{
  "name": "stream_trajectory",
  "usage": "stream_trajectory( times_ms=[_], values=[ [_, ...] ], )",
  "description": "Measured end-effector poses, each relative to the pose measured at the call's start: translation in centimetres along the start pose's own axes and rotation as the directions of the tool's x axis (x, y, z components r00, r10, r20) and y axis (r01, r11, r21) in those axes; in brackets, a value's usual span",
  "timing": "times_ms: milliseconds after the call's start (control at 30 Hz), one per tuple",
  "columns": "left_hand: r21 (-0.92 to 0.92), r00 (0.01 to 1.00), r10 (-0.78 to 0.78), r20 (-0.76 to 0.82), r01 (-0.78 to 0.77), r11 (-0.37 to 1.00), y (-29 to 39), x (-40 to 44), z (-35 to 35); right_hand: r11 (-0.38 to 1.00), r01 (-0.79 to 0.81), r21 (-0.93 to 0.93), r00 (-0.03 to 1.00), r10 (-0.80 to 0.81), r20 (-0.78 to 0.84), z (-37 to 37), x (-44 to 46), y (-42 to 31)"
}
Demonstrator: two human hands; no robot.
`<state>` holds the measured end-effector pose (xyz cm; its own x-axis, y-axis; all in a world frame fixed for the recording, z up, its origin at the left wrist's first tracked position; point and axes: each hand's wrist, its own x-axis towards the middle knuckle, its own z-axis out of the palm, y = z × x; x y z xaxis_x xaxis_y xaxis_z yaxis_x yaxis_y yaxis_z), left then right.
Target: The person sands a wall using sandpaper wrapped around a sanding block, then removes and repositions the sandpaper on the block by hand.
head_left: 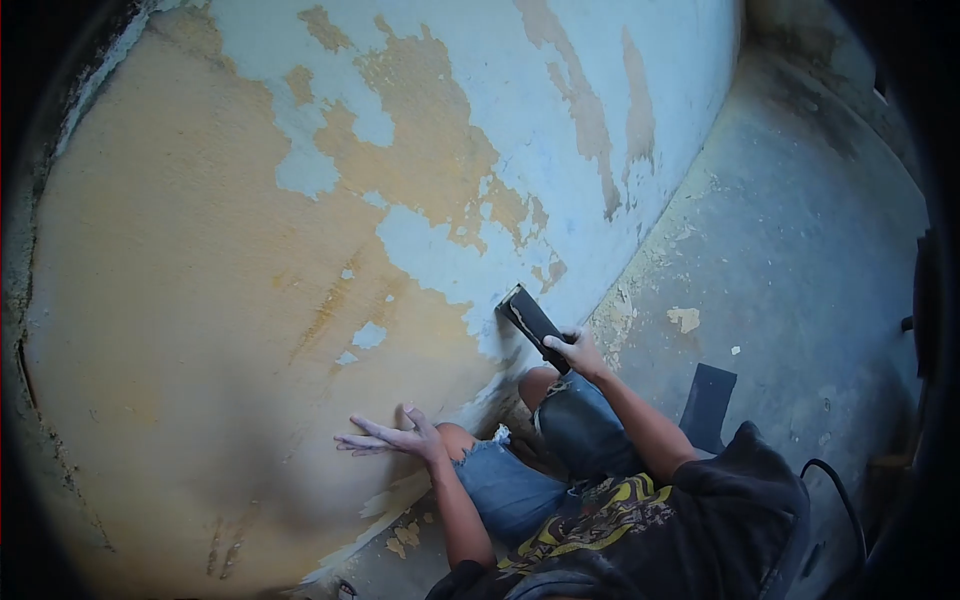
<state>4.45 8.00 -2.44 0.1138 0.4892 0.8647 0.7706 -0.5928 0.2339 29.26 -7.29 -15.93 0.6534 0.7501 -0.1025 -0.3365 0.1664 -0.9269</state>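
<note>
My right hand [578,353] is closed around a long, flat, dark scraper [535,318]. Its far end, with a pale, dusty edge, is at the wall beside the lower edge of the pale blue paint [430,245]; whether it presses on the surface I cannot tell. My left hand [398,437] is whitened with dust, its fingers spread and the palm empty. It is at the yellowish bare part of the wall [180,280], left of my knee; I cannot tell whether the fingertips touch.
Paint flakes [684,319] lie on the grey concrete floor [800,250] and along the wall's foot. Behind my right arm is a dark flat rectangular piece [709,400], partly hidden. A black cable [845,490] curves at the lower right. My bent knees are close to the wall.
</note>
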Motion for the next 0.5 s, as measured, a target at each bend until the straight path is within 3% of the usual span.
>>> stream_trajectory(
  times_ms=[67, 133, 200, 233, 300, 333, 400, 467, 500],
  values=[
    [-0.012, 0.999, -0.017, -0.029, 0.017, 1.0, 0.4, 0.3, 0.9, 0.973, 0.223, -0.062, 0.975, -0.223, 0.006, 1.9, 2.7, -4.1],
    [0.004, 1.0, -0.013, -0.002, 0.013, 1.0, -0.1, -0.3, 0.0, 0.934, 0.276, -0.227, 0.958, -0.249, 0.141, 3.2, 4.7, -14.4],
    [0.014, 0.999, -0.027, -0.037, 0.028, 1.0, 0.1, -0.1, 0.4, 0.911, 0.401, -0.101, 0.908, -0.38, 0.178, 4.3, 6.2, -19.6],
    [0.019, 0.999, -0.025, -0.031, 0.025, 0.999, 0.0, 0.0, 0.2, 0.914, 0.394, -0.098, 0.911, -0.374, 0.176, 4.2, 5.9, -18.5],
    [-0.025, 0.999, -0.054, 0.0, 0.054, 0.998, 0.4, -0.2, 0.1, 0.964, 0.223, -0.145, 0.973, -0.211, 0.093, 3.3, 4.6, -13.7],
    [-0.017, 0.998, -0.062, 0.005, 0.062, 0.998, 0.7, -0.2, 0.3, 0.978, 0.206, 0.024, 0.974, -0.207, 0.095, 2.5, 3.9, -7.7],
    [-0.016, 1.0, -0.019, 0.005, 0.019, 1.0, 0.7, 0.1, -0.2, 0.998, -0.001, 0.063, 0.999, -0.001, 0.036, -0.2, 1.5, 2.4],
    [-0.026, 0.999, -0.036, 0.011, 0.036, 0.999, 0.4, 0.3, 0.6, 0.995, 0.053, 0.08, 0.998, -0.051, -0.037, 0.8, 1.0, 1.7],
    [-0.025, 0.999, -0.031, 0.01, 0.032, 0.999, 0.4, 0.3, 0.7, 0.992, 0.126, -0.015, 0.992, -0.125, 0.022, 1.1, 2.4, -0.8]
  ],
)
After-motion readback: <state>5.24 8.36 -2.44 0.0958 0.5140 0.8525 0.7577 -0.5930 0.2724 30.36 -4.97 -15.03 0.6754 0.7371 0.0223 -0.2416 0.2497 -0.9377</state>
